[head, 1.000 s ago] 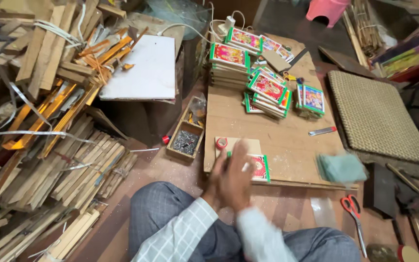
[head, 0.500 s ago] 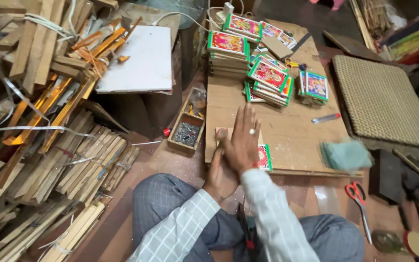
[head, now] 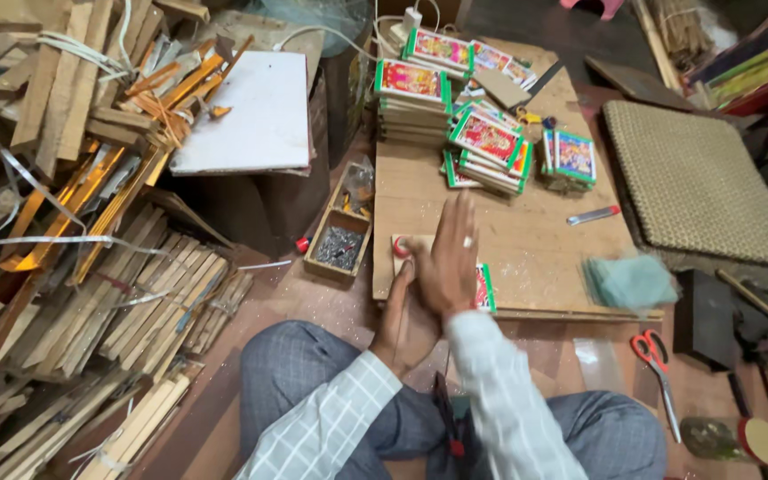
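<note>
Several wood strips [head: 91, 293] lie heaped at far left, with a small wooden tray of nails [head: 340, 244] just beside the low bench [head: 526, 240]. My left hand [head: 402, 311] rests at the bench's near edge; I cannot tell its grip, as the right covers it. My right hand [head: 446, 262] lies flat, fingers spread wide, over a small framed picture [head: 484, 289] at that edge. Stacked framed pictures [head: 491, 147] sit farther back, a green cloth [head: 628, 283] and red scissors [head: 655, 360] to the right.
</note>
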Demonstrator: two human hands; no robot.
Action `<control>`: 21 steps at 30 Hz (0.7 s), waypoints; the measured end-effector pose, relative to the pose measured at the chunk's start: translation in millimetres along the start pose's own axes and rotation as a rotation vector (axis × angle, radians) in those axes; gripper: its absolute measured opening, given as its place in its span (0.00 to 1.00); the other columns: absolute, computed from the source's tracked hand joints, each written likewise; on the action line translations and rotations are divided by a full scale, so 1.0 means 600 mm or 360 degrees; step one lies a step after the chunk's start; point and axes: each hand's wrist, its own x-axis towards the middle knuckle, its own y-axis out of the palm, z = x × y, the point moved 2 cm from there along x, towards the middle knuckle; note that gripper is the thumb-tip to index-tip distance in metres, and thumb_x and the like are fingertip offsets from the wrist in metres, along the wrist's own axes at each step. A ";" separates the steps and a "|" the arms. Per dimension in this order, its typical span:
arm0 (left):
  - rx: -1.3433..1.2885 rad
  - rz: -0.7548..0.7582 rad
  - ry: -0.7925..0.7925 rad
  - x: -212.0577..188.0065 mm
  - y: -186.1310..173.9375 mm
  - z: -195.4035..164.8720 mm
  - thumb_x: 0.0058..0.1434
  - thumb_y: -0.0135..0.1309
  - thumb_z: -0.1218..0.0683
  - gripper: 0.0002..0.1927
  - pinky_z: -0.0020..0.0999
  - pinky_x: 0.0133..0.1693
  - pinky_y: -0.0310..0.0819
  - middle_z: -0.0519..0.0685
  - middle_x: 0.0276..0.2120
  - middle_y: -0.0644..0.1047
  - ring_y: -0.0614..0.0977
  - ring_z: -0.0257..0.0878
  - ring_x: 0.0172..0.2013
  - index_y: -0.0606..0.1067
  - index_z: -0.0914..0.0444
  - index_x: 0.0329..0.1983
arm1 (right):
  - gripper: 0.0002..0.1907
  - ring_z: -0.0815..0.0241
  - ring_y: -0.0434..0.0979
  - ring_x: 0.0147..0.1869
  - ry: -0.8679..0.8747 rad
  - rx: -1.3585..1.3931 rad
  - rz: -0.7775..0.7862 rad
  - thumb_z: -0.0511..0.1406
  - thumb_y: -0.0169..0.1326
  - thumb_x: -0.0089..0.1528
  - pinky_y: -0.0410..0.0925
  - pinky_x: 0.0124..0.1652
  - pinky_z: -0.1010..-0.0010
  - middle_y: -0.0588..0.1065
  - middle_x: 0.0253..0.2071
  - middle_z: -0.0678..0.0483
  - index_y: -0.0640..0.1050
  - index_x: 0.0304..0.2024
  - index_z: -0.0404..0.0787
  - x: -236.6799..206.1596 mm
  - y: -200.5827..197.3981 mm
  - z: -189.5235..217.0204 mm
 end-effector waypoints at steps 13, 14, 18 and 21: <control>-0.0409 0.0321 0.0057 0.023 0.020 -0.068 0.70 0.46 0.32 0.38 0.55 0.71 0.58 0.70 0.65 0.68 0.68 0.60 0.67 0.68 0.66 0.68 | 0.26 0.42 0.72 0.71 -0.0045 0.0141 0.0038 0.38 0.60 0.58 0.53 0.73 0.45 0.77 0.61 0.46 0.76 0.59 0.40 -0.405 -0.042 -0.030; -0.0439 0.0337 0.0017 0.019 0.028 -0.067 0.70 0.46 0.31 0.38 0.55 0.70 0.58 0.70 0.65 0.68 0.69 0.60 0.67 0.68 0.66 0.68 | 0.19 0.47 0.77 0.66 0.0081 0.0157 -0.0107 0.34 0.60 0.58 0.60 0.72 0.51 0.79 0.56 0.50 0.79 0.53 0.45 -0.399 -0.054 -0.049; -0.0398 0.0368 0.0032 0.003 0.051 -0.062 0.69 0.46 0.32 0.38 0.58 0.69 0.58 0.70 0.65 0.68 0.69 0.60 0.66 0.69 0.66 0.67 | 0.18 0.48 0.82 0.55 0.0087 0.0089 -0.0400 0.30 0.64 0.56 0.68 0.66 0.54 0.80 0.49 0.50 0.80 0.49 0.41 -0.343 -0.097 -0.044; -0.0418 0.0384 -0.0001 -0.001 0.052 -0.056 0.70 0.45 0.32 0.38 0.58 0.69 0.57 0.69 0.65 0.68 0.68 0.60 0.67 0.68 0.66 0.67 | 0.25 0.37 0.78 0.54 -0.0153 0.0149 -0.0271 0.31 0.65 0.50 0.69 0.52 0.55 0.77 0.52 0.37 0.79 0.51 0.33 -0.297 -0.109 0.008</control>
